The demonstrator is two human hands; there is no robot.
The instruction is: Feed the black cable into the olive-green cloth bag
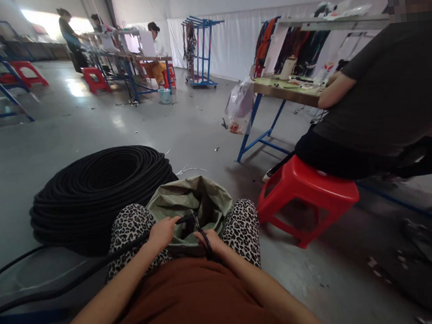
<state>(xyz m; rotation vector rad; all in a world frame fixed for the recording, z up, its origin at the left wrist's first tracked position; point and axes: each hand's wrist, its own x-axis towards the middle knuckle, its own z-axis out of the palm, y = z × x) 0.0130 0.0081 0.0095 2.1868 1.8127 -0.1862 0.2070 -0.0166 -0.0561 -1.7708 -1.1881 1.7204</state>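
Black cord [112,255] is running from the lower left over the person's left thigh, its short front end poking out over the mouth of a green cloth sack [164,194]. The left hand [164,232] is gripping the cord just behind that end. The right hand [213,240] is closing around a dark-handled tool [207,240], whose tip is meeting or nearly meeting the cord; which of the two, I cannot tell. The sack is standing open between the knees, its folded lining showing; something dark is lying inside, too shadowed to name. A large coil of black cord [70,196] is resting on the floor beside it. A clear plastic bag [238,101] is hanging from a table [285,92], reddish-brown scraps [234,128] gathering at its bottom. Farther off, a pale blue bucket [165,96] is standing on the floor.
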